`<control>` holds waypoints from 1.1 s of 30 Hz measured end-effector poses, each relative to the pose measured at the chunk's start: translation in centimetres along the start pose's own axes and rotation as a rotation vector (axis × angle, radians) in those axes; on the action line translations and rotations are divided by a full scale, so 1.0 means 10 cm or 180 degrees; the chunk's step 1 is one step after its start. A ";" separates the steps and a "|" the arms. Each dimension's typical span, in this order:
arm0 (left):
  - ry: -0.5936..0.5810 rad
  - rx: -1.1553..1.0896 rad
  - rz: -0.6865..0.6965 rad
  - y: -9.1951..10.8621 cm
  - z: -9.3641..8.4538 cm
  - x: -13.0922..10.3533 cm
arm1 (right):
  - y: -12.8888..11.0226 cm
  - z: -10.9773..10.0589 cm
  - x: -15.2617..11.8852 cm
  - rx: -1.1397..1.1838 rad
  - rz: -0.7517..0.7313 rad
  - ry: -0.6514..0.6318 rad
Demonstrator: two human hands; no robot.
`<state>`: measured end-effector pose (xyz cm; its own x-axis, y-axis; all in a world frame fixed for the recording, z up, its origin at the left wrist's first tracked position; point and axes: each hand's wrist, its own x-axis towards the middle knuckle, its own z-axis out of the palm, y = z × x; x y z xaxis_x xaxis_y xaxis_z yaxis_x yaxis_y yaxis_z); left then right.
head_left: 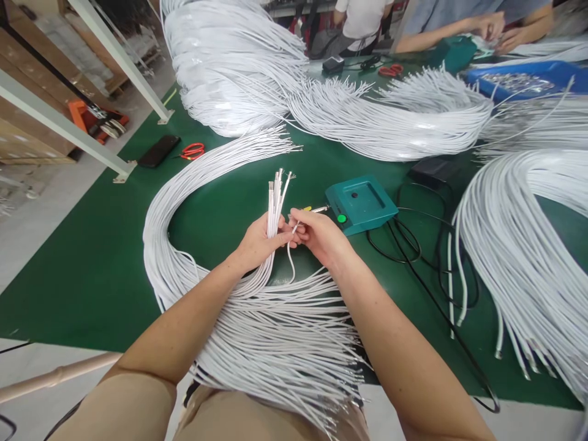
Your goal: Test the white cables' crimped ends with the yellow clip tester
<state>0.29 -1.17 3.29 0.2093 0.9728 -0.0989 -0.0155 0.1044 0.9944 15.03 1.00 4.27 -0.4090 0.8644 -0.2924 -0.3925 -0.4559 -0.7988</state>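
White cables (pixel 274 214) stood upright in the left hand (pixel 260 244), its fingers closed round them, above the green bench (pixel 78 269). Right hand (pixel 316 236) pinched a single strand beside them, apparently near its end; fingertips partly hidden.
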 end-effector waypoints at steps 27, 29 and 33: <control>-0.0208 -0.1052 -0.0422 -0.04 -0.09 0.06 | 0.17 -0.02 -0.04 -0.4633 -0.2532 0.1227; -0.0101 -0.1035 -0.0491 -0.05 -0.10 0.08 | 0.16 -0.03 -0.04 -0.5359 -0.2695 0.1094; 0.0160 -0.0475 -0.0443 -0.09 -0.12 0.13 | 0.02 -0.13 0.02 -0.5912 -0.2597 0.0970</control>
<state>-0.62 0.21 2.23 0.1704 0.9556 -0.2403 -0.1354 0.2642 0.9549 15.99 1.35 3.40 -0.4109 0.8033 0.4311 0.8376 0.5193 -0.1695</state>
